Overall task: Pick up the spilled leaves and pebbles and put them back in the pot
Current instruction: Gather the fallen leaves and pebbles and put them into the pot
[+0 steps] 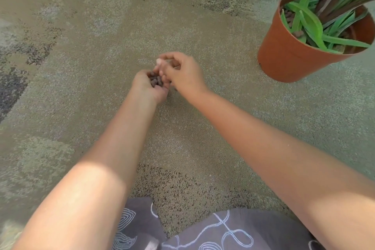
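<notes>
Carpet [60, 79]: beige and patterned; I see no loose pebbles or leaves on the visible part of it.
Left hand [149, 87]: palm up and cupped, the fingers curled to make a small bowl just above the carpet.
Pebbles [155, 81]: a little heap of brown, round pieces lying in the left palm. They look light, hard and dry, so I judge they roll easily and will fall out if the palm tilts.
Right hand [182, 71]: directly beside the left hand and touching it, fingers bent with the tips drawn together over the heap. Whether a pebble is pinched between them I cannot tell.
Where to take hold: single pebbles are best pinched with the fingertips; a heap is best carried in the cupped palm.
Pot [284, 55]: orange, upright, well apart to the right; green leaves [308, 24] and some brown pebbles already lie inside.
Clothing [203, 231]: grey patterned cloth at the bottom edge.
</notes>
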### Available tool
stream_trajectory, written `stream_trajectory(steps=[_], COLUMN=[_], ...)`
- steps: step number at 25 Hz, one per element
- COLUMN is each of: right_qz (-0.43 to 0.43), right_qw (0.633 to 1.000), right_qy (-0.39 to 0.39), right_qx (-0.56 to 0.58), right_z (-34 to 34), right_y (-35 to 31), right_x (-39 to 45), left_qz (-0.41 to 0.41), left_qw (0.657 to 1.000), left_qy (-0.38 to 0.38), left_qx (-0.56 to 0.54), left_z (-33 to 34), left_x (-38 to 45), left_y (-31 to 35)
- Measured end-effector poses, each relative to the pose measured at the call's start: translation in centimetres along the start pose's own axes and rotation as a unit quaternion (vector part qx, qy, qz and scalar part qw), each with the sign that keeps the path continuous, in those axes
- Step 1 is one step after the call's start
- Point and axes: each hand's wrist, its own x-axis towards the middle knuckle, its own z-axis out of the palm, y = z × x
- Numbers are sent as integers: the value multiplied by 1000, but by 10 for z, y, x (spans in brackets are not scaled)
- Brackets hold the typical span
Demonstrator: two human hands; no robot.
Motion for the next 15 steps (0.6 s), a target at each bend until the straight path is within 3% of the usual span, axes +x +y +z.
stream_trajectory(steps=[2, 4, 6, 8, 11, 15], right_qz=[-8, -55, -113, -163, -184, -177], right_qw=[996, 974, 917, 865, 854, 866], right_qy=[42, -24, -133, -156, -142, -136], right_qx=[-79, -217, -359, -449, -465, -448], right_z=[-1, 6, 20, 27, 19, 10], right_y=[11, 28, 41, 46, 46, 42], right_x=[2, -4, -17, -26, -24, -11], left_qz=[20, 39, 48, 50, 55, 57], left_qw=[1000, 999, 997, 996, 997, 997], left_qy=[10, 28, 44, 53, 40, 32], left_qx=[4, -16, -47, -49, -45, -36], left_z=[0, -4, -8, -7, 1, 2], left_x=[1, 5, 8, 8, 3, -2], left_y=[10, 19, 23, 23, 21, 20])
